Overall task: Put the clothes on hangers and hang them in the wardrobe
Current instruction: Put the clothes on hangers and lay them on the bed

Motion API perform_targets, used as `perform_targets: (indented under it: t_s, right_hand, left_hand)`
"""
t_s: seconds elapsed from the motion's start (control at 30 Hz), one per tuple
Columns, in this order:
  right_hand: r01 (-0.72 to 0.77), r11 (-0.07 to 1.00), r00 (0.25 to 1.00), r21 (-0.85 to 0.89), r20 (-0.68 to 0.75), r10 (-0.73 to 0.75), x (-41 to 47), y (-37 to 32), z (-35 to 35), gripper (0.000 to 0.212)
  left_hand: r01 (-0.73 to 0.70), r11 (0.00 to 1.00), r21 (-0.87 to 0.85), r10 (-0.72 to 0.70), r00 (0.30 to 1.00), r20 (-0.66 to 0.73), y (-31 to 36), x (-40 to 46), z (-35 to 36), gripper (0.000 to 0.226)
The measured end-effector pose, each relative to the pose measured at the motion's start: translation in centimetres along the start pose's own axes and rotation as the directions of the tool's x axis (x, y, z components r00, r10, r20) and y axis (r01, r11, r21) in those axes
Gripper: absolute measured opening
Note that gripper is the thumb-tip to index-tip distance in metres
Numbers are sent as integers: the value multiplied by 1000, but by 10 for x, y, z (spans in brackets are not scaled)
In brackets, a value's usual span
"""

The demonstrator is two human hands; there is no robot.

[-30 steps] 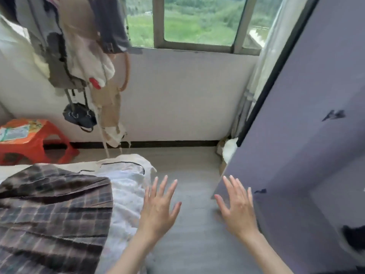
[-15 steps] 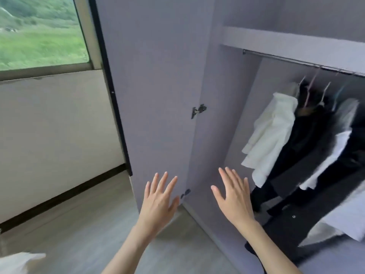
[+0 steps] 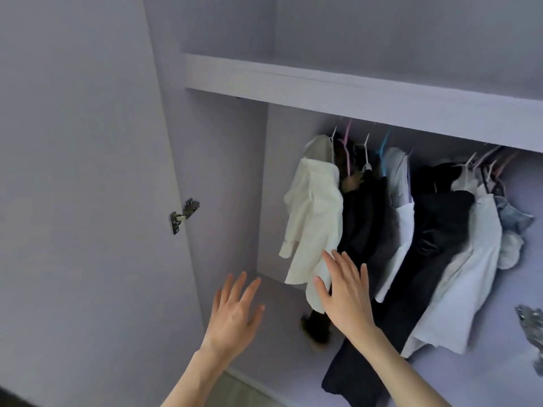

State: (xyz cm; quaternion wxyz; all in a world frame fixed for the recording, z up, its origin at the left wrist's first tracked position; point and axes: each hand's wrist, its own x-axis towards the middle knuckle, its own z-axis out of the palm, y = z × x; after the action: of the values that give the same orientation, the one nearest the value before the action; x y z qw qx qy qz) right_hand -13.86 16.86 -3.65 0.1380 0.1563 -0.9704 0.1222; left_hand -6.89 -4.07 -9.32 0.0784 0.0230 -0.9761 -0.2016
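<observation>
1. Lilac wardrobe [image 3: 223, 171] interior, matte laminate panels, flat and smooth. Door [image 3: 82, 171] swung open at left, metal hinge [image 3: 183, 215] on its inner edge. Second hinge [image 3: 531, 327] at the right edge, blurred.
2. Thick shelf [image 3: 352, 92] runs across the top; the rail under it is hidden by the shelf's front edge.
3. Clothes hang in a tight row below the shelf on thin hangers [image 3: 365, 154], white, pink and blue hooks. Leftmost: cream shirt [image 3: 314, 224], soft, creased, sleeve drooping. Then dark garments [image 3: 367, 224], white shirts [image 3: 464, 274], pale blue denim [image 3: 511, 218] at far right. Dark fabric trails down to the wardrobe floor.
4. Left third of the hanging space bare, back panel showing.
5. Strip of pale wood-grain floor [image 3: 235, 392] at the bottom.
6. Left hand [image 3: 235, 315]: raised, fingers straight and spread, holding nothing, in front of the bare section.
7. Right hand [image 3: 343, 295]: raised, fingers straight and slightly spread, holding nothing, in front of the cream shirt's hem; contact cannot be told.
</observation>
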Motion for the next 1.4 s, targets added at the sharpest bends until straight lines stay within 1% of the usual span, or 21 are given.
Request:
perform_targets:
  t_s: [0.1,0.2,0.3,0.4,0.43,0.47,0.57,0.6,0.67,0.73,0.8,0.87,0.97,1.03,1.07,1.1,1.17,1.23,1.27,1.33,1.4]
  right_hand:
    - [-102,995,995,-11,-23,102,32,-5,1,61]
    - [-114,993,986,-9,-126,112,69,-5,-5,53]
    - [-118,988,965,103,-223,139,123,-4,-25,46]
    - [-156,969,947,191,-252,202,180,-6,-43,49]
    - [-195,953,941,231,-229,248,197,-7,-46,50]
    - [-247,930,936,272,-183,302,212,-7,-47,52]
    - [-436,850,894,294,37,446,246,-5,-42,52]
    - [-484,823,872,298,84,483,251,-4,-38,49]
    - [-528,785,844,325,98,527,256,-1,-30,42]
    - [-512,783,842,353,29,538,255,1,-21,35]
    - [-475,802,849,362,-53,526,251,2,-19,30]
    - [-421,823,869,380,-89,486,247,4,-21,29]
    - [-331,882,908,337,-141,395,243,11,-31,29]
    - [-238,935,931,263,-212,297,239,15,-37,28]
    - [-182,949,939,257,-242,245,236,15,-41,28]
    - [-130,953,946,273,-255,203,233,16,-44,27]
    - [-70,948,958,312,-243,150,223,17,-48,26]
    - [-17,951,968,308,-234,93,207,21,-47,30]
    - [12,954,970,300,-235,62,197,24,-44,35]
    - [45,958,976,283,-216,18,176,32,-35,49]
    - [68,959,980,276,-201,-12,158,39,-25,50]
  left_hand:
    - [-27,996,-84,30,999,32,-6,48,-11,77]
    - [-113,988,-106,116,993,21,-6,96,-23,88]
    - [-233,956,-177,230,972,-42,3,139,-27,79]
    - [-337,931,-141,335,941,-37,15,165,-30,63]
    - [-348,928,-133,347,937,-31,17,175,-31,57]
    - [-356,925,-133,355,934,-36,19,184,-33,57]
    - [-350,923,-159,341,937,-83,23,207,-41,75]
    - [-348,922,-171,334,937,-106,22,212,-42,76]
    - [-353,915,-196,330,933,-139,23,218,-46,65]
    - [-341,914,-218,318,939,-134,22,223,-49,56]
    - [-331,911,-245,306,942,-134,22,228,-53,58]
    - [-339,903,-265,304,939,-163,20,237,-57,61]
    - [-330,903,-275,282,938,-202,20,256,-69,41]
    - [-350,901,-256,293,927,-235,20,269,-78,44]
    - [-357,902,-243,297,921,-253,22,275,-83,52]
    - [-359,902,-238,294,917,-271,24,280,-88,61]
    - [-363,906,-218,288,906,-310,25,287,-94,66]
    - [-374,915,-150,304,886,-350,20,288,-94,63]
    - [-371,922,-115,309,880,-360,15,287,-92,62]
    - [-360,931,-54,319,878,-356,3,281,-88,58]
    - [-357,934,-6,335,882,-331,-10,270,-81,52]
